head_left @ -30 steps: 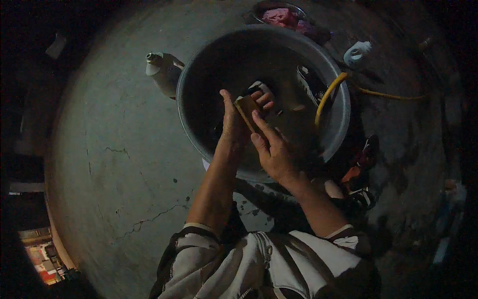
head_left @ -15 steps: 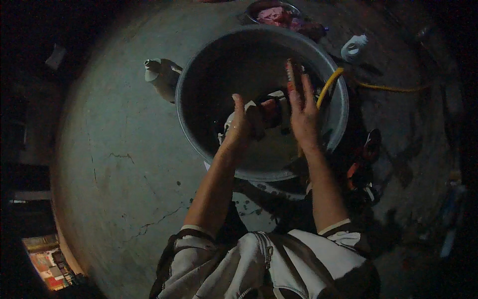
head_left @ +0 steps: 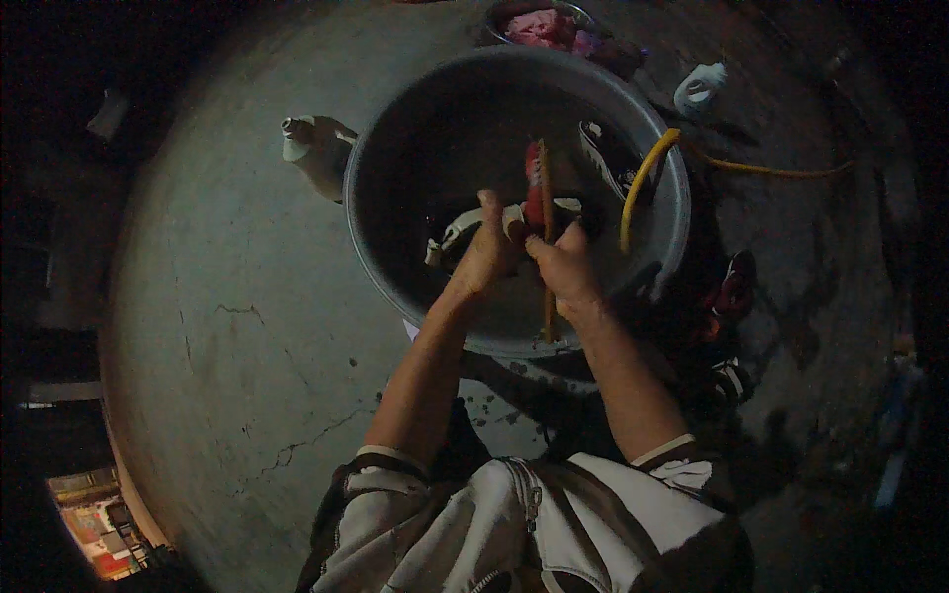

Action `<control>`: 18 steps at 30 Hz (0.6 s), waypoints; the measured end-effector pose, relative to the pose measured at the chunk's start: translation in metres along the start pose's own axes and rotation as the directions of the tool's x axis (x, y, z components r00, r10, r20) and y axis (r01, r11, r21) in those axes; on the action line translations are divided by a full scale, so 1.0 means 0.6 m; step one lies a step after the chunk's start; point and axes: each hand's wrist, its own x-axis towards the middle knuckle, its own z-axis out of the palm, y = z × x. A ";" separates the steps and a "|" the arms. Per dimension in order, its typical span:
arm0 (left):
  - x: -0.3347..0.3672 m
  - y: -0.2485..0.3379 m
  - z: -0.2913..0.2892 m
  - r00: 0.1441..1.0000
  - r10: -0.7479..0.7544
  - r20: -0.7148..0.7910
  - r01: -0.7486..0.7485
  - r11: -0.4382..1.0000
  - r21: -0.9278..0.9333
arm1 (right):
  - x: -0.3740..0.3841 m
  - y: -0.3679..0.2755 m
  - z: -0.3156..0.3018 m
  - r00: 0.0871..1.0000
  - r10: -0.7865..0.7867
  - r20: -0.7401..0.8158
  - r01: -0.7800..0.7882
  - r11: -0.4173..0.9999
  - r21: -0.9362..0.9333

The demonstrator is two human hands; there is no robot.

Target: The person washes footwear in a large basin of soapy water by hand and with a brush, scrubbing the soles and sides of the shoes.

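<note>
Inside a large grey tub (head_left: 364,232), my left hand (head_left: 484,257) is closed on a dark shoe with a pale sole (head_left: 460,229), thumb pointing up. My right hand (head_left: 565,265) grips a long, thin brush (head_left: 537,188) with a red head and pale bristles. Its yellowish handle runs down past my fingers toward the tub's near rim. The brush crosses over the shoe near its right end; whether the bristles touch it I cannot tell. A second dark shoe with a pale edge (head_left: 608,163) lies in the tub's right side. Dim light hides much of the held shoe.
A yellow hose (head_left: 645,183) hooks over the tub's right rim. Pale jugs stand left (head_left: 314,153) and right (head_left: 700,91) of the tub. A basin (head_left: 497,28) with pink cloth sits beyond it. More shoes (head_left: 732,296) lie on the dark floor at right.
My right hand has moved left and down with the brush, bringing it beside my left hand. The second shoe at the tub's right side is now uncovered. My left hand has shifted slightly.
</note>
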 end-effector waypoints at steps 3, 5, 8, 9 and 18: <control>-0.011 -0.001 -0.019 0.996 -0.044 0.074 0.053 0.990 -0.128 | -0.009 -0.011 0.011 1.000 0.025 -0.012 -0.022 0.981 0.195; -0.024 0.006 -0.010 0.999 0.041 -0.019 -0.043 0.992 -0.117 | -0.015 -0.015 0.015 1.000 -0.002 -0.008 0.003 0.975 0.223; -0.049 0.019 -0.003 1.000 0.015 -0.027 -0.018 0.995 -0.102 | -0.014 -0.008 0.013 0.996 -0.084 -0.007 0.082 0.954 0.289; -0.043 0.007 -0.005 0.998 0.069 -0.002 -0.069 0.989 -0.133 | -0.014 -0.008 0.015 0.992 -0.123 -0.002 0.118 0.941 0.319; -0.056 0.006 -0.026 0.986 0.160 0.047 -0.162 0.986 0.039 | -0.010 -0.045 -0.007 0.963 -0.268 -0.029 0.264 0.958 -0.111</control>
